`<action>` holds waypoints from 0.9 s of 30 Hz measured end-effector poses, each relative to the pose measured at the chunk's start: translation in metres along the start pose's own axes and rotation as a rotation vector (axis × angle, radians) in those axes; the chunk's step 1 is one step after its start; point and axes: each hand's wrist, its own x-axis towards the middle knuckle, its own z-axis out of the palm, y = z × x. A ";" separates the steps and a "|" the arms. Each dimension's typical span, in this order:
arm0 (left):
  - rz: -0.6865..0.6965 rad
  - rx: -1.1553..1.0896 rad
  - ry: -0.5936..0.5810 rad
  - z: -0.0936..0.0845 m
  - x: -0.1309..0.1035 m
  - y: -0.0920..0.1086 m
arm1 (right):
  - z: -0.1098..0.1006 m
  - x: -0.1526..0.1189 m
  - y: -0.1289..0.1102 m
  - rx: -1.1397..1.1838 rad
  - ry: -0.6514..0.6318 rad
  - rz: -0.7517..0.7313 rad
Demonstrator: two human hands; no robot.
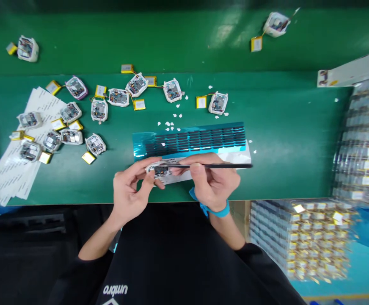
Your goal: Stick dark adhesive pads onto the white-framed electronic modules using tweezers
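My left hand (132, 190) is closed on a small white watch case (159, 170), whose circuit board shows between the fingers and thumb. My right hand (214, 178) grips a pair of black tweezers (229, 166), held nearly level. Their thin tip reaches over the case's upper edge; whether it touches anything there is too small to tell. Beneath both hands lies a white sheet (240, 157), and just beyond it a blue film (143, 142) carries rows of black strips (200, 140). A blue band (221, 210) circles my right wrist.
More open watch cases with yellow-edged batteries lie leftward and beyond, among them one white case (218, 103). Printed white sheets (17, 178) spread at the left. Tiny white stickers (170, 124) dot the green table (282, 127). Stacked trays of parts (311, 237) stand at the right.
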 end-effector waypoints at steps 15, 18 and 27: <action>0.479 0.703 0.049 -0.019 0.022 -0.028 | -0.007 0.041 0.026 -0.288 -0.379 -0.098; 0.452 0.703 -0.013 -0.020 0.024 -0.026 | -0.005 0.040 0.029 -0.304 -0.387 -0.117; 0.465 0.958 -0.157 -0.020 0.040 -0.006 | -0.001 0.054 0.030 -0.444 -0.211 -0.410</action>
